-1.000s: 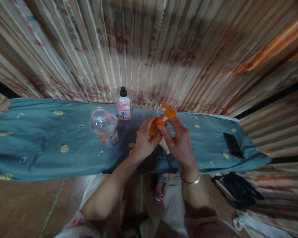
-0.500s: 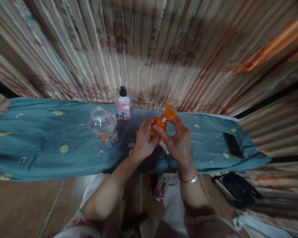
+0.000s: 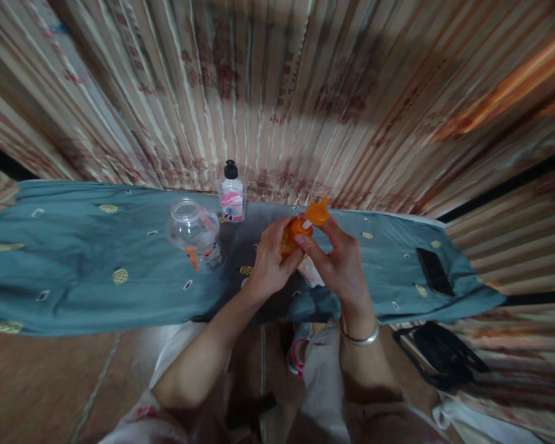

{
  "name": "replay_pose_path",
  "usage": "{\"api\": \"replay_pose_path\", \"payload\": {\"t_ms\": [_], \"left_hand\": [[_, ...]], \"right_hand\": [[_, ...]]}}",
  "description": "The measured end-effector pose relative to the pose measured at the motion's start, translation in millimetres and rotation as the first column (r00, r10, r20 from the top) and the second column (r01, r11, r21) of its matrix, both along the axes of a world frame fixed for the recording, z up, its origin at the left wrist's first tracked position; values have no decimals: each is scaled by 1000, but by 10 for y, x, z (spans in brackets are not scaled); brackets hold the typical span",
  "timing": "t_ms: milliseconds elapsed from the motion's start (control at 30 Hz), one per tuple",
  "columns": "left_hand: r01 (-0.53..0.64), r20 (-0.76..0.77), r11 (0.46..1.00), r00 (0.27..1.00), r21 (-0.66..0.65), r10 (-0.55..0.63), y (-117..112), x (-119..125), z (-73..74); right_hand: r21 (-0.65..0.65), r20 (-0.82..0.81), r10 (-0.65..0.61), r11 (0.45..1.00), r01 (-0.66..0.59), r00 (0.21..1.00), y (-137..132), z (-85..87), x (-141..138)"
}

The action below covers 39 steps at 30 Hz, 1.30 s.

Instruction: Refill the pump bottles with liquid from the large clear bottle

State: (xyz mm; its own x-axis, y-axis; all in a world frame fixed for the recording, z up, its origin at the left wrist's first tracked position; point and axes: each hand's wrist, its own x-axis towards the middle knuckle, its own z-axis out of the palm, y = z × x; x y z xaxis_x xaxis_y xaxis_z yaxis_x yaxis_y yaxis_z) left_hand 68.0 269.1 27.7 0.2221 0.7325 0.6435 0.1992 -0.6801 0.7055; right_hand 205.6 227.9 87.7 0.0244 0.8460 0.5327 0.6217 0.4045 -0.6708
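So the orange bottle is up in both hands, over the middle of the blue cloth; left hand is wrapped round the body, right hand has its thumb at the collar and fingers up behind the pump top; looks to me like the left is the anchor, leaving the neck free for the right; the tilt probably just suits the wrists.

Clear jar stands upright off to the left, mouth open; the black-capped bottle is upright behind it, near the back edge, likely parked there for elbow room; phone lies flat far right, well apart from the wet stuff, sensible imo; something white sits partly hidden below the right hand, can't tell what.

Labels: pink-and-white on the black-capped one, orange and dark print on the jar; no brand readable on either; any label on the orange one is covered.
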Motion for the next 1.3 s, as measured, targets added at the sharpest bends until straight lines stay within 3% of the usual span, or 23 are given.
{"api": "replay_pose_path", "payload": {"t_ms": [300,367,500,567,700,933,1200,1300], "left_hand": [[-17,12,997,1000,75,17,23,-5,-48],[-19,-1,998,1000,66,19,27,-11,-45],[-17,6,997,1000,80,16,20,-14,-11],[-15,4,997,1000,73,15,13,-12,7],[-3,-19,999,1000,50,4,6,-20,-1],[25,-44,989,999,145,-19,9,-42,-92],[37,8,999,999,28,-37,-24,-62,-183],[26,2,998,1000,57,-27,-36,-60,-233]], "right_hand": [[51,-10,-205,977,205,979,16,-48,-99],[34,-7,-150,988,150,989,12,-49,-76],[-32,4,96,995,-96,995,4,-46,11],[-40,6,124,992,-124,992,5,-44,36],[-16,-6,26,1000,-26,1000,12,-43,12],[16,-47,-173,985,174,984,23,-57,-84],[189,6,-267,947,261,964,62,-110,-175],[265,40,-309,920,288,950,82,-139,-210]]}}
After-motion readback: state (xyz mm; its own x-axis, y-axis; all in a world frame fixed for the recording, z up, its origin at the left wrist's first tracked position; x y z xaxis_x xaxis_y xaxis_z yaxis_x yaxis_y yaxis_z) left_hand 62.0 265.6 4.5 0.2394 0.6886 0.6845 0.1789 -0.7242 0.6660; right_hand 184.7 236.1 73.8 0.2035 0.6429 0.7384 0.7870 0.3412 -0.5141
